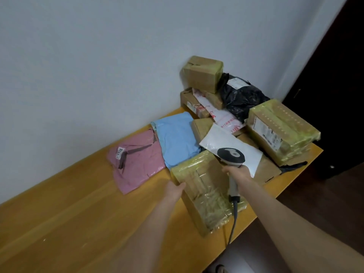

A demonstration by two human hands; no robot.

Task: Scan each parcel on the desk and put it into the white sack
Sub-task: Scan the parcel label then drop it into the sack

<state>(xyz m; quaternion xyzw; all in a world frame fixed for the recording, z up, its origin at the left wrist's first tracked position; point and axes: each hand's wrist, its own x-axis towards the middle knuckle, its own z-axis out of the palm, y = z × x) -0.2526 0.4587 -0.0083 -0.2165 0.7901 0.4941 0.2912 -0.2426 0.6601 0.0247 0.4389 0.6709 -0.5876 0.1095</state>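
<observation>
A yellow wooden desk (78, 213) stands against a white wall (78, 56), with the parcels crowded toward its far right corner. Nearest the person, at the desk's front edge, lies a cardboard box wrapped in yellowish tape (204, 196).

The left hand (175, 191) touches this box's left edge. The blur hides whether its fingers hook round the edge or only lie against it, so its state cannot be told. The right hand (239, 172) is curled round the handle of a grey barcode scanner (231, 155), held above the far right part of the same box, with the scanner's dark head toward the pile. The scanner's cable (233, 223) drops past the desk's front edge.

Left of the box a pink mailer (136, 160) lies flat on the desk, a small white label on it. A blue mailer (177, 138) lies beside the pink one, its near edge touching the taped box. A white mailer (218, 138) rests on brown boxes just behind the scanner.

Along the right edge sits a large taped box (281, 131) with a shipping label on its side. In the far right corner a black plastic bag (240, 97) leans beside a brown box (202, 73) stacked on other parcels, and a white mailer with red print (222, 117) slopes below them. A dark door (334, 95) stands beyond the right edge.
</observation>
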